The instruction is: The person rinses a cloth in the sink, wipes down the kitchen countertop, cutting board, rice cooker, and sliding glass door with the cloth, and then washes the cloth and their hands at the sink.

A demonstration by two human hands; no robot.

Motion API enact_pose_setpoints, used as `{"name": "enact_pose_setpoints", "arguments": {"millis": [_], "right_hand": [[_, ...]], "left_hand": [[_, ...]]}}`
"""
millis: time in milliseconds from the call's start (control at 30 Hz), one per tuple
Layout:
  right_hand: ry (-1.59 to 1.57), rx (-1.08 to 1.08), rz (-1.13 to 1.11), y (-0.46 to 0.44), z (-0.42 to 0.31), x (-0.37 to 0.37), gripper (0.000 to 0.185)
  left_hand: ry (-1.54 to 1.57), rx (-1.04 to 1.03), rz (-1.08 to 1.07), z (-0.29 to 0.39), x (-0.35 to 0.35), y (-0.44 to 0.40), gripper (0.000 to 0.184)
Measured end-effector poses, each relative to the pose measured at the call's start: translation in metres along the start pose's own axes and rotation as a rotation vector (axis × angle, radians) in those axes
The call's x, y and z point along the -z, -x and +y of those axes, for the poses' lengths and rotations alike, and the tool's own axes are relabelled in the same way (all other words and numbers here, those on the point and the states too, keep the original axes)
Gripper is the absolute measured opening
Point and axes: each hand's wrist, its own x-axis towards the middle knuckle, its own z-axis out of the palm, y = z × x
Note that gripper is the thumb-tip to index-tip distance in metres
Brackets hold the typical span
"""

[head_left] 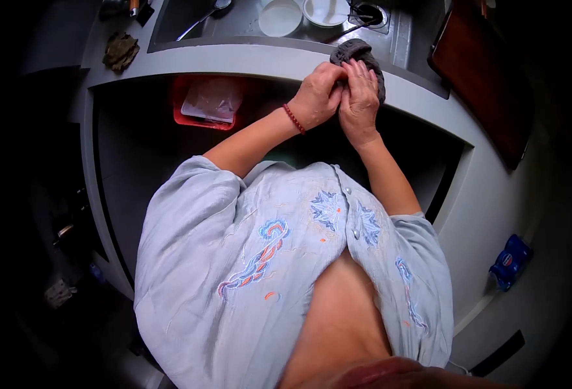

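Grey cloth (353,49) at surface's (253,59) front edge, beside sink (239,27). Your right hand's (360,104) fingers lie close together over it; left hand's (317,97) curl inward. Can't tell either's grip. Cloth could slip off edge if hold loosens.

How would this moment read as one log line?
left hand and right hand: at crumpled dark grey cloth | place: white counter edge | beyond: metal sink, round white dishes
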Motion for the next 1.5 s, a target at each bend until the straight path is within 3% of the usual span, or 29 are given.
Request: {"name": "enact_pose_setpoints", "arguments": {"millis": [67,100,133,200,233,300,400,533,600,633,667,733,767,833,900,967,1167,1300,1367,1400,1467,1500], "right_hand": [[-0.467,-0.076,-0.177,-0.021,-0.018,-0.028,0.035],[-0.718,-0.322,-0.27,-0.029,-0.035,-0.02,0.041],[-0.719,-0.32,-0.27,-0.019,-0.034,-0.011,0.041],[-0.12,0.12,-0.285,-0.025,-0.029,-0.013,0.052],[0.035,0.17,-0.36,-0.011,-0.023,0.0,0.057],[0.28,0.314,-0.5,-0.023,-0.037,-0.016,0.062],[0.253,0.396,-0.594,-0.044,-0.056,-0.047,0.057],[0.141,0.576,-0.737,-0.092,-0.104,-0.131,0.057],[0.133,0.585,-0.712,-0.095,-0.118,-0.155,0.055],[0.117,0.601,-0.725,-0.099,-0.125,-0.17,0.057],[0.102,0.617,-0.705,-0.108,-0.137,-0.194,0.058],[0.056,0.566,-0.646,-0.121,-0.156,-0.225,0.051],[0.065,0.544,-0.556,-0.121,-0.16,-0.237,0.047],[0.034,0.541,-0.465,-0.118,-0.18,-0.262,0.043],[0.08,0.369,-0.265,-0.113,-0.158,-0.253,0.039],[0.187,0.344,-0.237,-0.101,-0.155,-0.249,0.04],[0.597,0.054,-0.089,-0.059,-0.095,-0.13,0.04],[0.676,-0.001,0.111,-0.013,-0.055,-0.073,0.026],[0.304,-0.278,0.271,0.018,-0.045,-0.028,0.015],[0.308,-0.221,0.364,0.018,-0.053,-0.024,0.009],[0.109,-0.518,0.666,0.065,-0.054,0.028,0.008],[0.116,-0.495,0.708,0.067,-0.068,0.035,0.008]], "left_hand": [[-0.083,0.133,0.155,-0.003,0.038,0.016,0.031],[-0.021,0.209,0.179,0.004,0.052,0.019,0.04],[-0.022,0.207,0.181,0.012,0.05,0.025,0.04],[-0.097,0.112,0.21,0.01,0.073,0.028,0.049],[-0.11,0.119,0.191,0.013,0.073,0.031,0.055],[-0.208,0.031,0.091,-0.014,0.069,0.046,0.047],[-0.236,-0.006,0.09,-0.04,0.091,0.045,0.039],[-0.301,0.19,0.252,-0.093,0.169,0.07,0.035],[-0.307,0.187,0.256,-0.102,0.192,0.078,0.039],[-0.423,0.342,0.312,-0.11,0.222,0.108,0.042],[-0.39,0.241,0.266,-0.122,0.224,0.089,0.043],[-0.43,0.31,0.273,-0.14,0.247,0.085,0.04],[-0.37,0.211,0.166,-0.147,0.232,0.053,0.041],[-0.512,0.424,0.271,-0.162,0.28,0.093,0.038],[-0.459,0.232,0.188,-0.18,0.261,0.059,0.035],[-0.435,0.158,0.121,-0.175,0.253,0.058,0.033],[-0.123,-0.204,-0.05,-0.133,0.134,0.0,0.035],[0.048,-0.356,-0.196,-0.087,0.071,-0.016,0.032],[0.196,-0.406,-0.297,-0.046,0.031,-0.019,0.028],[0.197,-0.398,-0.302,-0.032,0.034,-0.017,0.028],[0.34,-0.501,-0.43,0.024,-0.005,-0.012,0.027],[0.351,-0.498,-0.403,0.03,-0.005,-0.008,0.028]]}}
